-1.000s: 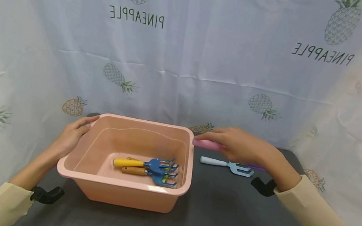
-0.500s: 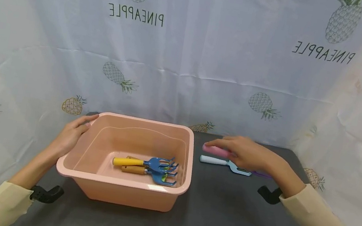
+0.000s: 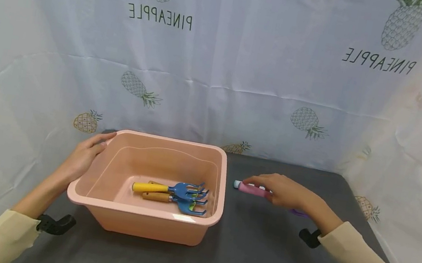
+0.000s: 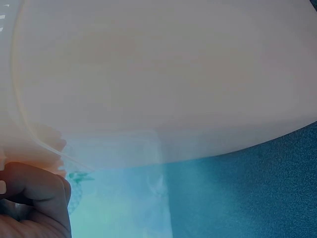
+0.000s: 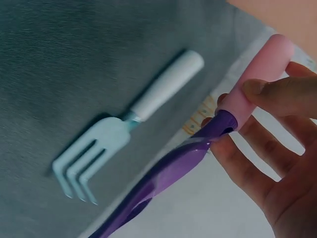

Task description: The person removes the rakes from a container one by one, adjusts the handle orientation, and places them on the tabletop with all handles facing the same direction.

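My left hand [image 3: 82,159] grips the left rim of a peach-coloured plastic basin [image 3: 151,213]; in the left wrist view its curled fingers [image 4: 37,186] are at the rim. To the basin's right, my right hand [image 3: 282,191] holds a garden trowel by its pink handle [image 3: 253,190]. The trowel's purple blade [image 5: 171,173] shows in the right wrist view. Close to it, on the dark table, lies a light blue hand rake [image 5: 106,139] with a whitish handle; in the head view the trowel's handle and my hand mostly cover it.
Inside the basin are a blue hand rake [image 3: 184,190] with a yellow handle, another tool with a brown handle [image 3: 156,196], and something green beneath. Dark cloth covers the table [image 3: 256,260]. A white pineapple-print curtain [image 3: 223,59] surrounds it at the back and sides.
My right hand has moved down and slightly right with the trowel, away from the basin's rim, so its pink handle now overlaps the light blue rake. My left hand stays on the basin.
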